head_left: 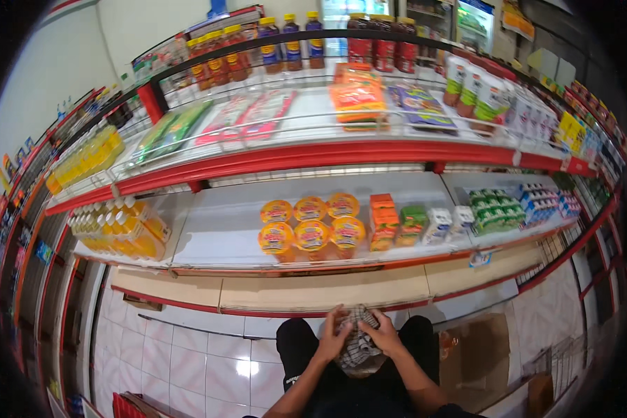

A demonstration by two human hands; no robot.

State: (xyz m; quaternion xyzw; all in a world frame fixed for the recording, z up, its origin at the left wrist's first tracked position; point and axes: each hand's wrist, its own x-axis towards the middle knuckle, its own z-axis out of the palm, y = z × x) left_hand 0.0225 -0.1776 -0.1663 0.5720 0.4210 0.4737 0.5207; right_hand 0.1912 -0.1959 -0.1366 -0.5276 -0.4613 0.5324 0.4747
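Between my knees, in front of the lowest shelf, both hands grip a black-and-white checked cloth (359, 343). My left hand (333, 336) is closed on its left side, the fingers curled at the top edge. My right hand (383, 336) presses on the right side with bent fingers. Below the cloth shows the pale rounded edge of something (361, 367); its kind cannot be made out. Whatever the cloth may wrap is hidden.
Ahead, the middle shelf (219, 226) holds orange-lidded cups (311, 235), juice cartons (384, 223) and yellow drink bottles (129, 223). Above it runs a red-edged shelf (306, 155) with packets and bottles. An open cardboard box (481, 355) stands on the tiled floor right of my knee.
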